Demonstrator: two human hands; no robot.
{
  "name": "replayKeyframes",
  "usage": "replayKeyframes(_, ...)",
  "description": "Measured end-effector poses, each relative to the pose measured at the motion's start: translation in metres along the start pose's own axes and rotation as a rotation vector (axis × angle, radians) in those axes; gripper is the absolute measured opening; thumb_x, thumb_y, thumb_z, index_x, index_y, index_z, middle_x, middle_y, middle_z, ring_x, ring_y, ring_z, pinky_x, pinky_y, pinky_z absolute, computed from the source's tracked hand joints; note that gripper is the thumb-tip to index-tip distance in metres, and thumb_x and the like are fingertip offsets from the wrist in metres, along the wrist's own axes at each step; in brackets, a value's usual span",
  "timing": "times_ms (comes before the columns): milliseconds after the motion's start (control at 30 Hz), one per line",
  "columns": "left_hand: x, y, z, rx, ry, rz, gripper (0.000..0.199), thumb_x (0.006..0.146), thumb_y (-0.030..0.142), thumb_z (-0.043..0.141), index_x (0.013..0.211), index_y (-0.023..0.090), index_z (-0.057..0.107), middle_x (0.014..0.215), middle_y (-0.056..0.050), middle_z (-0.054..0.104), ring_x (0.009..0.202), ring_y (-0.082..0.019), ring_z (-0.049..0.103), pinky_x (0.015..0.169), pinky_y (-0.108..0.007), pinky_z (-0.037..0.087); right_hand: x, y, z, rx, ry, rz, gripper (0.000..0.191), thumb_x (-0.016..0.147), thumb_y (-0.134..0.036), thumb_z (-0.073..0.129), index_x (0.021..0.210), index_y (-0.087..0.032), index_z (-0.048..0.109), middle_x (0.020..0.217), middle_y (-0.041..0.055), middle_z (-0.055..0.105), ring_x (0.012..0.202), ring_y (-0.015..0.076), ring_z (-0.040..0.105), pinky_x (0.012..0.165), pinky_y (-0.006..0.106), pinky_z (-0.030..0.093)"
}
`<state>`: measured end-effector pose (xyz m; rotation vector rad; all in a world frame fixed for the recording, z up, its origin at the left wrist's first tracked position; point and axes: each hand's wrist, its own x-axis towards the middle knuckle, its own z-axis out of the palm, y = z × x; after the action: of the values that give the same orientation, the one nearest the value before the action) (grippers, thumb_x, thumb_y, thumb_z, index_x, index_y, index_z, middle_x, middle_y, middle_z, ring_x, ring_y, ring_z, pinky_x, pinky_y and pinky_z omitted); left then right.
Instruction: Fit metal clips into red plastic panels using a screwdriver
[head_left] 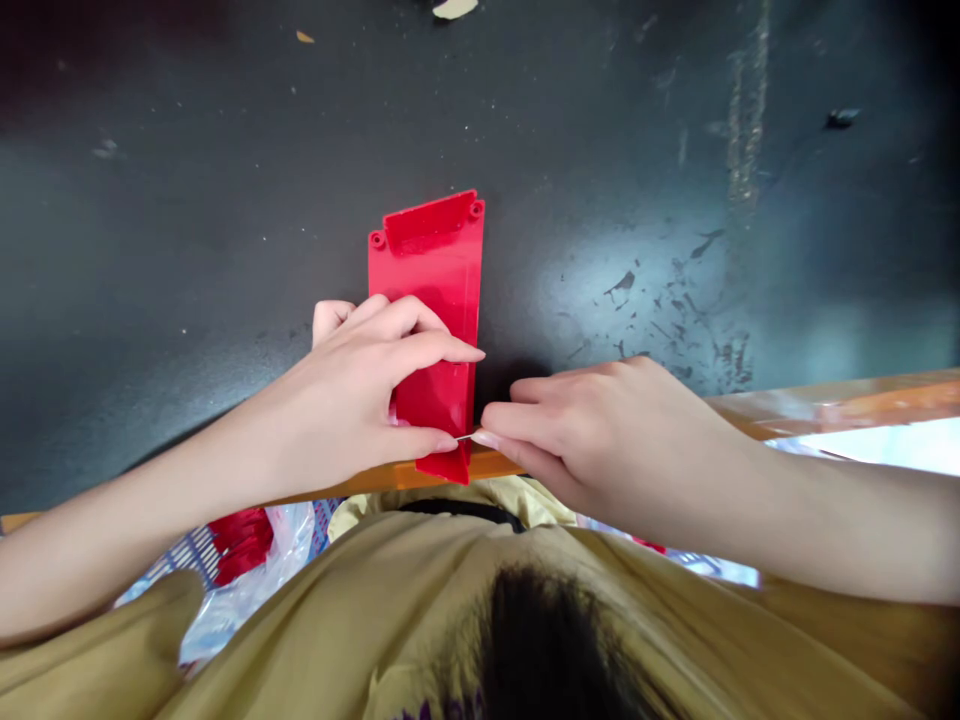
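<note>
A red plastic part (431,270) with a raised flap and two small ringed holes at its far end lies on the dark table, its near end reaching over the wooden edge. My left hand (360,385) rests across the part's left side and middle, fingers apart, its thumb near the part's lower right. Beside the part's near right edge, my right hand (592,425) is closed in a pinch on a thin metal pin (465,437). The pin's other end touches or lies close to my left thumb tip.
The black table (225,200) has a wooden front edge (840,405). Small scraps and a dark bit (841,119) lie farther off. Below the edge are a blue basket (180,560), clear plastic and red pieces (241,545).
</note>
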<state>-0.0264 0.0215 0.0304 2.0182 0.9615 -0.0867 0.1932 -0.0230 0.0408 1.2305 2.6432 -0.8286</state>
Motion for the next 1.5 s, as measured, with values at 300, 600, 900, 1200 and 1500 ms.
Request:
replayKeyframes(300, -0.007, 0.002, 0.003, 0.088, -0.007, 0.041, 0.048, 0.091, 0.038, 0.064, 0.137, 0.03, 0.052, 0.121, -0.004, 0.057, 0.106, -0.025, 0.05, 0.088, -0.039, 0.027, -0.001, -0.002, 0.007, 0.064, -0.034, 0.026, 0.025, 0.095, -0.023, 0.045, 0.076, -0.022, 0.061, 0.057, -0.0039, 0.055, 0.044, 0.0101, 0.029, 0.051, 0.026, 0.009)
replayKeyframes(600, -0.005, -0.003, 0.003, 0.045, 0.023, 0.054, 0.049, 0.089, 0.041, 0.068, 0.135, 0.032, 0.054, 0.119, -0.001, 0.057, 0.11, -0.023, 0.051, 0.094, -0.039, 0.024, -0.005, -0.011, 0.013, 0.04, -0.091, 0.101, 0.016, 0.094, -0.022, 0.047, 0.081, -0.022, 0.056, 0.059, -0.0054, 0.057, 0.041, 0.0099, 0.03, 0.049, 0.026, 0.008)
replayKeyframes(900, -0.005, -0.003, 0.0, -0.002, -0.009, 0.027, 0.048, 0.088, 0.037, 0.068, 0.134, 0.035, 0.056, 0.123, 0.001, 0.058, 0.11, -0.022, 0.051, 0.095, -0.038, 0.027, -0.006, -0.012, 0.018, 0.046, -0.079, 0.099, 0.02, 0.098, -0.026, 0.043, 0.081, -0.022, 0.052, 0.059, -0.0053, 0.057, 0.042, 0.01, 0.035, 0.049, 0.025, 0.009)
replayKeyframes(1200, -0.004, 0.001, 0.0, -0.002, -0.038, 0.01, 0.042, 0.091, 0.036, 0.062, 0.132, 0.034, 0.056, 0.121, -0.003, 0.058, 0.108, -0.025, 0.05, 0.092, -0.043, 0.03, -0.007, -0.008, 0.019, 0.029, -0.075, 0.081, 0.019, 0.097, -0.025, 0.041, 0.08, -0.023, 0.048, 0.053, -0.0067, 0.055, 0.038, 0.0104, 0.034, 0.048, 0.027, 0.008)
replayKeyframes(1500, -0.005, 0.007, 0.003, 0.039, -0.016, -0.003, 0.033, 0.092, 0.03, 0.059, 0.125, 0.029, 0.056, 0.115, -0.003, 0.057, 0.101, -0.024, 0.047, 0.084, -0.041, 0.03, -0.004, -0.011, 0.01, -0.028, -0.129, 0.07, 0.01, 0.081, -0.013, 0.055, 0.081, -0.023, 0.055, 0.052, -0.0051, 0.054, 0.035, 0.0118, 0.039, 0.045, 0.029, 0.006)
